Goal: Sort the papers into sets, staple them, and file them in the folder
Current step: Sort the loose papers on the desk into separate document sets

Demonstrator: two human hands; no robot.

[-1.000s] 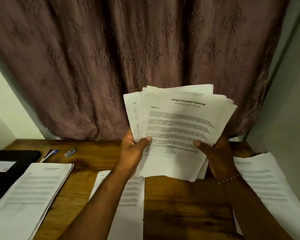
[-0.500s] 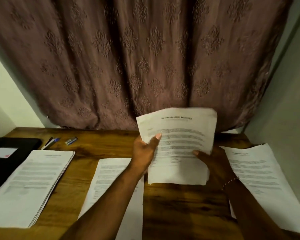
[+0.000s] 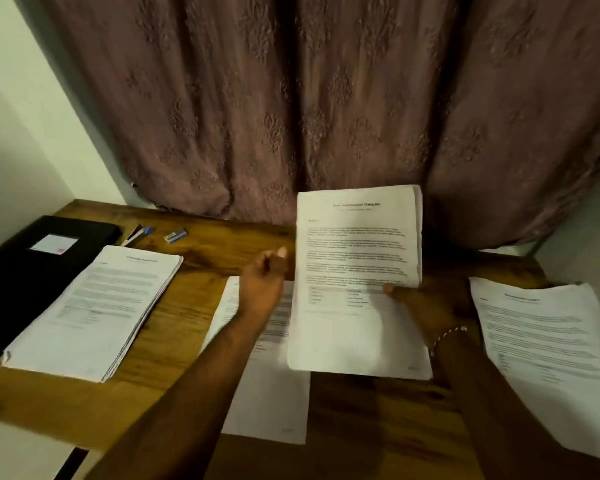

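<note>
Right hand (image 3: 426, 306) grasps held stack of papers (image 3: 357, 282) by its lower right edge, thumb on the front sheet; stack upright-tilted above desk (image 3: 187, 386) centre. Left hand (image 3: 262, 282) released, fingers loosely curled, holding nothing, just beside the stack's left edge. Flat on desk: left pile (image 3: 94, 310), middle pile (image 3: 267, 393), right pile (image 3: 548, 358) at right edge. Black folder (image 3: 32, 265) at far-left corner. Pens (image 3: 137, 234) and a small blue-silver object (image 3: 175, 235) near the far edge.
</note>
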